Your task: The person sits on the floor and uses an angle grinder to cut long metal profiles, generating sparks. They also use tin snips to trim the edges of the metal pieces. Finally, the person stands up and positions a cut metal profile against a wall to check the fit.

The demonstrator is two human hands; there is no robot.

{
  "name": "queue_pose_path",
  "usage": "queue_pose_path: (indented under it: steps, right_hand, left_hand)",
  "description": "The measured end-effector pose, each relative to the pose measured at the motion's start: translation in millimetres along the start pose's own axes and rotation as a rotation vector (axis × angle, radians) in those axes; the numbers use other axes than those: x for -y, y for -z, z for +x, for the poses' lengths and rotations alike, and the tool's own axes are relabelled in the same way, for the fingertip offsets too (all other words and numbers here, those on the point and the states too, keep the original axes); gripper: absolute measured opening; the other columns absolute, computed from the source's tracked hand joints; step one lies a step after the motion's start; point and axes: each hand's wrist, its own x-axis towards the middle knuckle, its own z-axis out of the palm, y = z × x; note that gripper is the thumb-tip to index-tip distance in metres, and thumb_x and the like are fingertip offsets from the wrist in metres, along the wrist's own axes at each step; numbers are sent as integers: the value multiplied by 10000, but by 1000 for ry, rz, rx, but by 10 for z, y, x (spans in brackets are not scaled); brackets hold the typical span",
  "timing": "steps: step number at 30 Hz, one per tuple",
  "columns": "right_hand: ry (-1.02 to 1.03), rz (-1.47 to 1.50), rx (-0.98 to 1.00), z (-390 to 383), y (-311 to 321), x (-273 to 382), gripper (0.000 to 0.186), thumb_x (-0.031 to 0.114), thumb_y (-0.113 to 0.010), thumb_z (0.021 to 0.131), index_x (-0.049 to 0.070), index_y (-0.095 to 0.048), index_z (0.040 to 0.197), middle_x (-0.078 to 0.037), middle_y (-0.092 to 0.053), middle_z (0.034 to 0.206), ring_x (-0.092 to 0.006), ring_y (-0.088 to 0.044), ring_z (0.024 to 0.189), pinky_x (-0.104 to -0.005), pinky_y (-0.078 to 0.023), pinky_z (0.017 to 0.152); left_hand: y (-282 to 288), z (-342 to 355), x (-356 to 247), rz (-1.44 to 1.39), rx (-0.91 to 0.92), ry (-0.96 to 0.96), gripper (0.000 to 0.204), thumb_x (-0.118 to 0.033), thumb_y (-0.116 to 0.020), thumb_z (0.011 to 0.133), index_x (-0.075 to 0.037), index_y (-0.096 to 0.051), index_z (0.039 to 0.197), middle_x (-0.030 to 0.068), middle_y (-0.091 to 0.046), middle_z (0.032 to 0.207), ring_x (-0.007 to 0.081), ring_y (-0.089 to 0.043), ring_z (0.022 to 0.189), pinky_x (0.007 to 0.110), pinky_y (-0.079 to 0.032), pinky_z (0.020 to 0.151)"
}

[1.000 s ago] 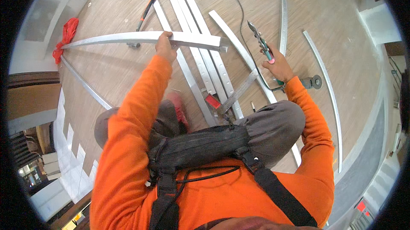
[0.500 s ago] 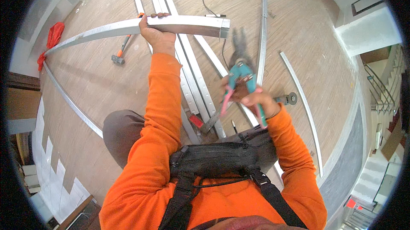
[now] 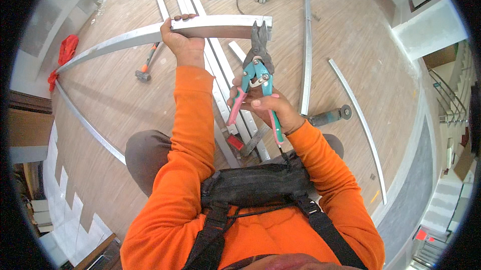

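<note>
A crumpled red bundle [image 3: 67, 49] sits at the far left end of a long silver metal channel [image 3: 130, 38], its nearer end raised off the wood-look floor [image 3: 120, 99]. Beyond lies an orange-handled, grey-headed hammer [image 3: 149, 60]. The left hand [image 3: 184, 45] has its grip wrapped firmly round the channel, short of the right end. Silver metal lengths [image 3: 219, 60] lie below. Teal-and-pink metal snips [image 3: 259, 52] overlap that end, blades slightly parted; contact is unclear. The right hand [image 3: 284, 112] curls its grip around their spread handles. Holding and lining-up look done; no finished cut shows. An angle grinder [image 3: 328, 116] lies unheld.
</note>
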Motion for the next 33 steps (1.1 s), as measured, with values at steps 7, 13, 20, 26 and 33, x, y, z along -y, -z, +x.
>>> queue_pose_path:
  steps: [7,13,20,26,33]
  right_hand:
    - [76,40,-5,18,-67,-35,628,179,-634,821,-24,-438,1381,-131,-588,1185,-227,-584,1092,-362,-444,1003]
    - [51,20,20,49,-61,-85,619,217,-639,828,31,-446,1386,-122,-566,1240,-273,-561,1186,-483,-406,1075]
    - [74,-11,-53,91,-84,-159,515,208,-644,865,39,-474,1321,-107,-572,1171,-245,-583,1126,-450,-432,1044]
    - [65,-10,-77,106,-165,-176,393,240,-637,906,46,-502,1221,-73,-560,1025,-216,-601,987,-394,-496,918]
    - [20,53,-118,73,-163,-211,254,257,-605,941,69,-506,1081,-46,-508,859,-185,-561,821,-359,-489,737]
  left_hand:
    - [-21,-65,-11,21,9,-16,216,-268,-525,871,-59,-477,894,103,-546,759,280,-575,760,499,-514,786]
    - [-3,-48,-19,2,42,-10,195,-244,-540,858,-58,-488,887,105,-548,768,281,-576,770,497,-515,787]
    - [-36,-72,4,48,32,-49,160,-213,-559,838,-72,-493,873,84,-540,744,272,-585,747,512,-519,810]
    - [-27,-41,-7,-4,30,-17,175,-226,-536,829,-78,-469,895,110,-568,729,283,-575,711,491,-510,766]
    - [1,-30,-2,35,10,-16,169,-211,-538,830,-80,-472,914,90,-549,741,265,-569,715,477,-507,780]
